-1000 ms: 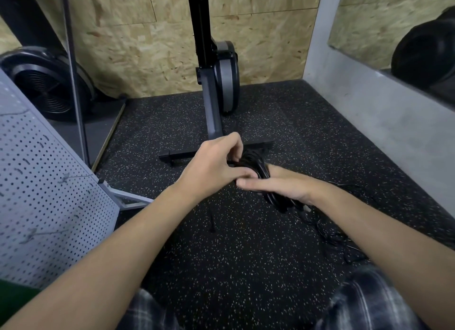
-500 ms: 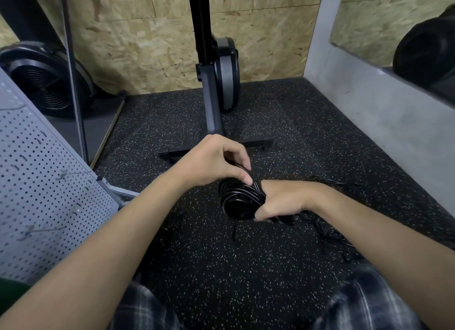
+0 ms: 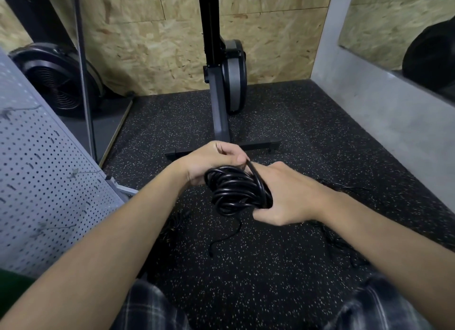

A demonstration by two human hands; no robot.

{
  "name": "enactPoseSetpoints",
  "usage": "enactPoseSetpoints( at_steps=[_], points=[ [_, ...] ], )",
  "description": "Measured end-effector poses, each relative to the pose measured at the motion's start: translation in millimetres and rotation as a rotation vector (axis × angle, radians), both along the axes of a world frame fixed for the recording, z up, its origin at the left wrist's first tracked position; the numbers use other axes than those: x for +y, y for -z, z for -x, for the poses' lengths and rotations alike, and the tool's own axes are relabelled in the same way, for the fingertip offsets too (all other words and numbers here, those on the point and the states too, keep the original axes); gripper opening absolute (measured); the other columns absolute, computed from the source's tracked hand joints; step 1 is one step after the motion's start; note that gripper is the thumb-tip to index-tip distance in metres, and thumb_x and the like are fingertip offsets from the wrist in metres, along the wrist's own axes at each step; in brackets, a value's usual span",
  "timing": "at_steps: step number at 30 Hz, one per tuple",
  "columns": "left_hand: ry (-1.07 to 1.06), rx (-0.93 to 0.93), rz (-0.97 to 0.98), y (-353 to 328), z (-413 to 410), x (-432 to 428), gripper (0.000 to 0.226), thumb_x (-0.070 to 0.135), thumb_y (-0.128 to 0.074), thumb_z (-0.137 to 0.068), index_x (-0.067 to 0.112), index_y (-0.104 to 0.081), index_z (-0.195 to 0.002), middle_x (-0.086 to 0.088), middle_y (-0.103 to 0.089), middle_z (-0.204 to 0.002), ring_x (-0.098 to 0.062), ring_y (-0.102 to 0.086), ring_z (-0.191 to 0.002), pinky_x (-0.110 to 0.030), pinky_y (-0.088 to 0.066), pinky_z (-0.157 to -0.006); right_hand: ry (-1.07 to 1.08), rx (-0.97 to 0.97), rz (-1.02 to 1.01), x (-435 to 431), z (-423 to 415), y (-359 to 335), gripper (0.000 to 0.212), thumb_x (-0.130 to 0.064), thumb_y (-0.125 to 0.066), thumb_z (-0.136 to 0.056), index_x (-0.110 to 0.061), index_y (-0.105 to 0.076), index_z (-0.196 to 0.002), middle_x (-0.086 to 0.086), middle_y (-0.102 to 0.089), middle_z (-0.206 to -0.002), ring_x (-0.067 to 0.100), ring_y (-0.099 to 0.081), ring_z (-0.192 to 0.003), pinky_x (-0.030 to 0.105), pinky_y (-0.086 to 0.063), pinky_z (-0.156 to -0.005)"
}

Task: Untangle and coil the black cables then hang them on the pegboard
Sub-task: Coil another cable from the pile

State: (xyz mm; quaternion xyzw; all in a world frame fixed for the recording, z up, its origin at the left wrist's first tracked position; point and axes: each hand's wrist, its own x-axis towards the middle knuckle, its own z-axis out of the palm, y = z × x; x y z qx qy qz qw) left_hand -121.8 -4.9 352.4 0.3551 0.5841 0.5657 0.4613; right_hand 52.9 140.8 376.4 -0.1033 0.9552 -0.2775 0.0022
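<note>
Frame centre: coiled black cable [image 3: 236, 189] held above the speckled floor [image 3: 246, 268]. Right hand [image 3: 288, 197] grip wraps the coil's right side, fingers curled under it. Left hand [image 3: 209, 162] grip pinches one strand at the coil's top. A loose tail [image 3: 229, 236] hangs to the floor. Tangled cables [image 3: 339, 241] lie lower right. Pegboard [image 3: 37, 169] at left edge.

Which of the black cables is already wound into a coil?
The coiled cable held by the left hand and right hand; the loose cables lie sprawled on the floor.
</note>
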Motion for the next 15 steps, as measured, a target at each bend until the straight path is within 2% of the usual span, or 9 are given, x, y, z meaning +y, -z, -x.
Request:
enactPoseSetpoints(
  at_steps=[2, 4, 7, 9, 12, 15],
  points=[
    [0.071, -0.103, 0.025, 4.8, 2.1, -4.6, 0.042, 0.046, -0.093, -0.069, 0.013, -0.079, -0.092, -0.002, -0.074, -0.082, -0.012, -0.071, -0.069, -0.022, -0.058, -0.065, 0.044, -0.009, 0.015, 1.3, -0.7, -0.6, 0.05, -0.028, -0.08, -0.078, -0.039, -0.039, -0.103, -0.009, -0.065, -0.078, 0.01, -0.062, -0.065, 0.038, -0.054, -0.059],
    [0.118, -0.211, 0.039, 8.7, 4.4, -8.9, 0.048, 0.041, -0.089, -0.077, 0.006, -0.072, -0.105, -0.006, -0.07, -0.089, -0.014, -0.07, -0.072, -0.025, -0.06, -0.067, 0.049, -0.004, 0.029, 1.1, -1.7, -2.8, 0.062, -0.028, -0.081, -0.077, -0.035, -0.034, -0.117, -0.006, -0.071, -0.09, 0.012, -0.066, -0.07, 0.043, -0.056, -0.066],
    [0.117, -0.338, 0.023, 12.7, 5.8, -10.0, 0.046, 0.035, -0.092, -0.076, 0.007, -0.073, -0.107, -0.01, -0.068, -0.098, -0.016, -0.07, -0.078, -0.027, -0.062, -0.071, 0.03, 0.034, 0.082, -1.9, -3.7, -6.5, 0.078, -0.022, -0.081, -0.077, -0.036, -0.027, -0.132, -0.006, -0.074, -0.099, 0.014, -0.069, -0.072, 0.045, -0.056, -0.072],
    [0.104, -0.339, 0.021, 15.3, 4.5, -8.2, 0.042, 0.037, -0.095, -0.073, 0.014, -0.08, -0.105, -0.006, -0.07, -0.103, -0.014, -0.069, -0.083, -0.025, -0.06, -0.075, -0.003, 0.062, 0.12, -3.5, -3.3, -5.8, 0.087, -0.022, -0.08, -0.077, -0.037, -0.026, -0.144, -0.006, -0.074, -0.099, 0.012, -0.07, -0.075, 0.045, -0.057, -0.074],
    [0.082, -0.247, 0.004, 17.8, 0.7, -6.9, 0.04, 0.049, -0.095, -0.069, 0.024, -0.084, -0.1, 0.004, -0.075, -0.091, -0.005, -0.07, -0.077, -0.021, -0.058, -0.073, -0.041, 0.118, 0.117, -3.2, -1.1, -0.5, 0.088, -0.022, -0.08, -0.076, -0.035, -0.032, -0.149, -0.011, -0.071, -0.097, 0.009, -0.069, -0.082, 0.042, -0.057, -0.075],
    [0.39, -0.355, -0.082, 15.4, -4.6, -6.1, 0.025, 0.037, -0.079, -0.091, 0.017, -0.082, -0.105, 0.001, -0.078, -0.095, -0.005, -0.074, -0.085, -0.019, -0.06, -0.079, -0.051, 0.24, 0.097, 2.5, 1.2, 5.9, 0.082, -0.019, -0.082, -0.076, -0.032, -0.044, -0.147, -0.016, -0.067, -0.099, 0.006, -0.067, -0.091, 0.032, -0.056, -0.08]
  ],
)
